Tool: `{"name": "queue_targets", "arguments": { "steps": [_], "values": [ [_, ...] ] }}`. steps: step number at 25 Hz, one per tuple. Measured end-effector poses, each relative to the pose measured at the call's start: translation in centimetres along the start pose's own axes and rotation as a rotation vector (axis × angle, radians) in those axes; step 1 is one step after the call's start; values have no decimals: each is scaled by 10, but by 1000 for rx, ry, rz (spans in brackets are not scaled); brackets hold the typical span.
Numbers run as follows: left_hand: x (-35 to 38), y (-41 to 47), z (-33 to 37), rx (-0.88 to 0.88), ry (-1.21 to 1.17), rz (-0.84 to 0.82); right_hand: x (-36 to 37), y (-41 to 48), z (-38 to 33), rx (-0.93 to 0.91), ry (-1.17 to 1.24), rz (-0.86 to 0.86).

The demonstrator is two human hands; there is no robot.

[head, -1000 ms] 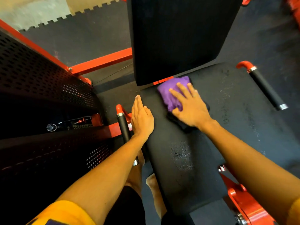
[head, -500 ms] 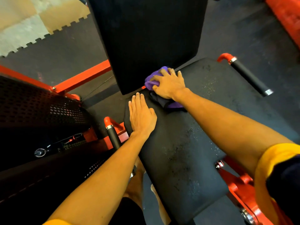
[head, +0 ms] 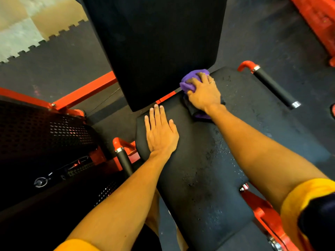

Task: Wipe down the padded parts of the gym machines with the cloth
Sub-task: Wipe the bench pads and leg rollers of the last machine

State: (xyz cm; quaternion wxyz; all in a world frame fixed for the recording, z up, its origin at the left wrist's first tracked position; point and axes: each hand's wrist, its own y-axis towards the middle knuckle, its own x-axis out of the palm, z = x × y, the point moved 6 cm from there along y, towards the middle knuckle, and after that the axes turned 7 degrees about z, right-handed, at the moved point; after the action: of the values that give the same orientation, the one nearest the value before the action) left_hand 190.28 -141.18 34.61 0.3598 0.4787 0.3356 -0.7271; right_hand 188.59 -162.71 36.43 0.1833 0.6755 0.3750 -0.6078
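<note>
Head view, single camera.

- The purple fabric cloth (head: 190,82) is bunched into a soft lump. A darker fold trails out under the heel of my right hand (head: 204,93). It sits at the rear of the black padded seat (head: 199,169), in the crease where the seat meets the upright black back pad (head: 154,51), near that pad's lower right corner.
- Right hand: fingers curled down over the lump, gripping and pressing it against the seat. There is a thin ring on one finger.
- Left hand (head: 160,132): flat, fingers straight and together, palm down on the rear left part of the seat, holding nothing.
- The seat surface shows scattered wet specks, densest along its middle and right side.
- Against half a second ago: the cloth and right hand have travelled rightward along the crease, from about mid-width of the back pad. The left hand has stayed planted in the same spot. A full second ago the right fingers lay spread flat on the cloth.
- Around the seat: a black foam grip on an orange bar (head: 273,87) to its right, a shorter one (head: 125,162) to its left, and a black perforated metal shroud (head: 45,127) further left.
</note>
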Motion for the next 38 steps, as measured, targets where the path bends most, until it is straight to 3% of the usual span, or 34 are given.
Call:
{"name": "queue_targets", "arguments": {
  "steps": [4, 7, 10, 13, 17, 22, 25, 28, 32, 35, 38],
  "values": [
    [0, 0, 1, 14, 4, 8, 14, -63, -45, -125, 133, 4],
    [0, 0, 1, 10, 27, -13, 8, -116, -36, -149, 148, 7],
    [-3, 0, 2, -9, 31, -8, 1, -107, 6, -30, 97, 65],
    [-4, 1, 2, -10, 50, -1, -4, -42, 10, 109, 117, 56],
    [1, 1, 0, 2, 75, -8, 7, -56, -45, -164, 106, -32],
    [0, 1, -1, -13, 67, -3, 1, -138, -2, -247, 142, 23],
    [0, 1, -1, -12, 64, 18, -2, -80, 15, -120, 136, 76],
    [1, 2, -1, -7, 84, 21, 6, -26, -13, -49, 169, 60],
    [-1, 1, 1, 14, 99, -8, 13, -101, -46, -223, 200, 44],
    [-3, 1, 3, 3, 95, -21, 4, -164, -7, -125, 206, 81],
    [-4, 1, 3, 12, 107, -8, -4, -122, 25, 33, 178, 150]
  ]
}}
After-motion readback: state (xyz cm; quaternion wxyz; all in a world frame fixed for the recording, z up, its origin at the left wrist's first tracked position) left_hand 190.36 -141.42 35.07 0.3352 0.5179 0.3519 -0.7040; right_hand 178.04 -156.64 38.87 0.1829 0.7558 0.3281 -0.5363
